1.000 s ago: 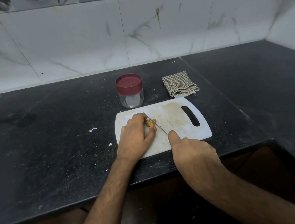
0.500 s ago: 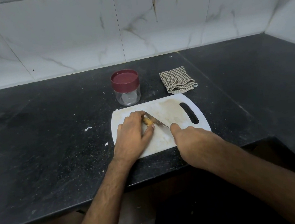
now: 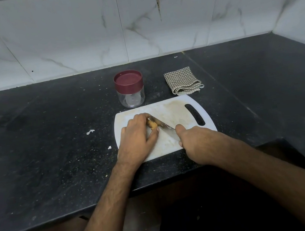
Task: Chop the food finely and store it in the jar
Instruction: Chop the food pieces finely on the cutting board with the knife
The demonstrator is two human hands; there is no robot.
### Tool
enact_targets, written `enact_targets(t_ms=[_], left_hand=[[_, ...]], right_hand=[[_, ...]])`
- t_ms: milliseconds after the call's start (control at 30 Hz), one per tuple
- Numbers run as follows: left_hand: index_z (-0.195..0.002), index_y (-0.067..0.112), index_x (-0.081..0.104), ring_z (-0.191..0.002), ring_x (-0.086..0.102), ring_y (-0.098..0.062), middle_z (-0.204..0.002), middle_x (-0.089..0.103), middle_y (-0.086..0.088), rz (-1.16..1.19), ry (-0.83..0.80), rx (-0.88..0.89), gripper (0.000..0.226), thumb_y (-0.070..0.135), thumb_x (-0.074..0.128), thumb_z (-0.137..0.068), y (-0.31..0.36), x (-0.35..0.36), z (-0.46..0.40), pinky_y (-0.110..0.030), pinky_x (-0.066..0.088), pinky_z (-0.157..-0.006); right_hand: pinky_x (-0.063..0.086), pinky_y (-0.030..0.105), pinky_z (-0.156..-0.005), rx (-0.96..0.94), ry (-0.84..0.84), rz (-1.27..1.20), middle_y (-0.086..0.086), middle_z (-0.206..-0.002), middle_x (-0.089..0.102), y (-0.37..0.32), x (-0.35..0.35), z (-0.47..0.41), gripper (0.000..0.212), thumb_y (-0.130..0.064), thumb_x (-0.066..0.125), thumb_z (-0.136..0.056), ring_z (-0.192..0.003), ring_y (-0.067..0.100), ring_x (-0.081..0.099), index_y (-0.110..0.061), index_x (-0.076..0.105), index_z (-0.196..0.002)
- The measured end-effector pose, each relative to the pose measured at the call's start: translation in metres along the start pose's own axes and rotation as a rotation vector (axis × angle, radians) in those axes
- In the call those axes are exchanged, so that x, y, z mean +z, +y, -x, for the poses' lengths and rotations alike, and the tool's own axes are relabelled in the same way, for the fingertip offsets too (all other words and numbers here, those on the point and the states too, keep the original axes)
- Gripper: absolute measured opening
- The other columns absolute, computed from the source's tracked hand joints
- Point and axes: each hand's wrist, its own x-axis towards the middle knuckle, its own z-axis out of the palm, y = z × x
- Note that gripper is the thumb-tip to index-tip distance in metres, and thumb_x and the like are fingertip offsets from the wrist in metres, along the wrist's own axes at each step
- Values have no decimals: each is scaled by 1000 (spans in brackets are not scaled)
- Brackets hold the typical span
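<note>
Presently on the white cutting board: one small tan knob of food, probably ginger root, though too little of it shows to be sure. It lies left of the board's centre, tucked under the left hand, whose fingers curl over it and whose thumb braces its near side. By its look it is light, firm and knobbly, with a moist cut face likely to slip, so it is best pinned from above with the fingertips drawn back from the edge. Its long axis cannot be read, since most of it is covered; the exposed end faces right, toward the blade. The knife is gripped by the right hand, fingers wrapped on the handle, which the hand hides. The blade is stiff and thin and runs diagonally, its tip at the far left against the food and its heel toward the near right. The jar, clear plastic with its maroon lid on, stands upright on the dark surface just beyond the board. A folded checked cloth lies to its right.
</note>
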Motion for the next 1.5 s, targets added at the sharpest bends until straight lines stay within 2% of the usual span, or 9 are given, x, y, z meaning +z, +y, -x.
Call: enact_targets(t_ms=[133, 267, 400, 733, 933, 1067, 1233, 1367, 1500], left_hand=[[-127, 26, 49, -109, 47, -10, -123, 54, 11, 7, 2, -2, 35, 41, 57, -98, 2, -1, 0, -33, 33, -92], [-132, 23, 47, -112, 44, -10, -126, 51, 8, -5, -8, -13, 41, 42, 57, -97, -1, 0, 0, -30, 30, -93], [-132, 21, 48, -113, 45, -12, -127, 51, 7, 11, -4, -39, 44, 43, 58, -95, -1, 0, 0, -34, 36, -97], [-138, 19, 48, -114, 45, -12, -132, 54, 5, 11, -53, -50, 51, 44, 52, -94, 2, -4, 1, -39, 39, -101], [-138, 18, 48, -118, 46, -13, -136, 54, 5, 67, -54, -77, 56, 44, 52, -89, 2, -6, 0, -39, 39, -103], [-139, 17, 48, -120, 47, -13, -136, 55, 6, 107, -55, -98, 61, 46, 50, -85, 4, -8, 1, -41, 41, -105], [-139, 24, 47, -120, 45, -11, -132, 56, 13, 146, -76, -103, 56, 45, 51, -87, 2, -10, 3, -40, 40, -102], [-139, 32, 45, -120, 42, -7, -128, 56, 25, 170, -96, -97, 45, 40, 54, -96, 1, -10, 2, -39, 36, -101], [-140, 36, 43, -121, 43, -9, -132, 55, 19, 139, -130, -89, 51, 44, 52, -90, 0, -9, 1, -36, 33, -99]], right_hand=[[46, 39, -68, -18, 43, -16, 2, -82, 48, -1, 6, 0, 30, -12, 41, -102, -85, 23, 57, -17, 32, -130], [47, 40, -72, 4, 73, -5, 2, -82, 45, -7, 16, 6, 43, -5, 41, -97, -84, 24, 55, -19, 28, -136], [48, 40, -73, 14, 146, -8, 0, -83, 43, -10, 27, 10, 51, -7, 46, -97, -82, 22, 52, -21, 25, -141], [47, 40, -66, 65, 307, -75, -4, -74, 44, 12, 19, 18, 32, -14, 40, -104, -78, 22, 58, -20, 29, -133], [41, 38, -69, 1, 257, -102, -4, -77, 47, 3, 22, 25, 21, -17, 41, -104, -80, 22, 56, -23, 33, -123], [44, 37, -71, 19, 192, -96, -1, -84, 50, -3, 25, 19, 25, -12, 43, -101, -84, 21, 58, -21, 35, -123], [43, 38, -69, 54, 227, -80, -2, -81, 47, 7, 18, 14, 27, -10, 41, -100, -80, 22, 54, -19, 36, -124], [41, 39, -66, 74, 279, -94, -2, -74, 42, 18, 13, 12, 23, -12, 39, -102, -76, 23, 53, -17, 37, -125], [41, 38, -67, 62, 269, -128, -2, -78, 47, 16, 12, 16, 22, -17, 40, -104, -79, 22, 55, -19, 34, -126]])
